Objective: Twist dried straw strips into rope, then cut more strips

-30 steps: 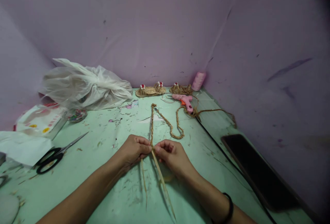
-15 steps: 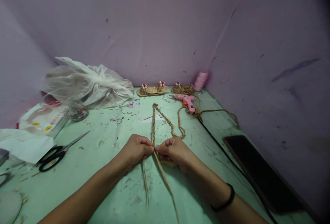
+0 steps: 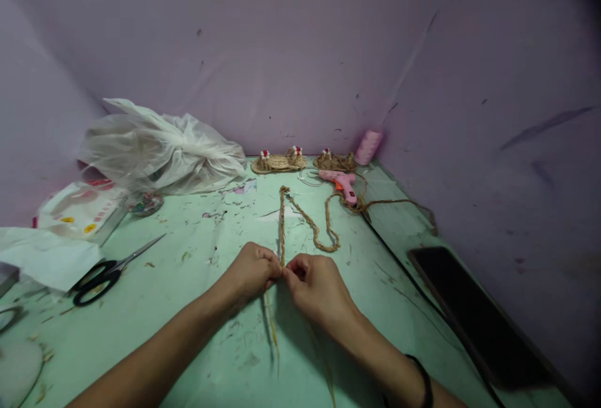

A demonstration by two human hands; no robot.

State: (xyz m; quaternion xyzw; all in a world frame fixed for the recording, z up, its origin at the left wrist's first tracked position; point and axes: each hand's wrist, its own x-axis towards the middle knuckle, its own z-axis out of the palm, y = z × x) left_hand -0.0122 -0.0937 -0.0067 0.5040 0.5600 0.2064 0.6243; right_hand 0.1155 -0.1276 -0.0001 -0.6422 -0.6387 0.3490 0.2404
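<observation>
A thin braided straw cord (image 3: pixel 282 226) runs straight down the table toward me, its upper part bending back into a loose curve on the right. My left hand (image 3: pixel 256 270) pinches the near end of the braid between thumb and fingers. Right beside it, my right hand (image 3: pixel 317 283) pinches the straw at the same spot, the fingertips of both hands almost touching. Loose straw strands (image 3: pixel 271 326) hang below the left hand. Another strand (image 3: pixel 328 370) trails under the right hand, partly hidden and blurred.
Black-handled scissors (image 3: pixel 110 273) lie left, near a white box (image 3: pixel 82 211) and a tied plastic bag (image 3: pixel 173 151). At the back are small woven straw slippers (image 3: pixel 279 164), a pink glue gun (image 3: pixel 340 181) and a pink thread spool (image 3: pixel 369 147). A dark phone (image 3: pixel 474 314) lies right.
My right hand has turned and shifted slightly, with its fingers pinching at the braid's end. The long strand that hung between the hands now trails beneath the right hand.
</observation>
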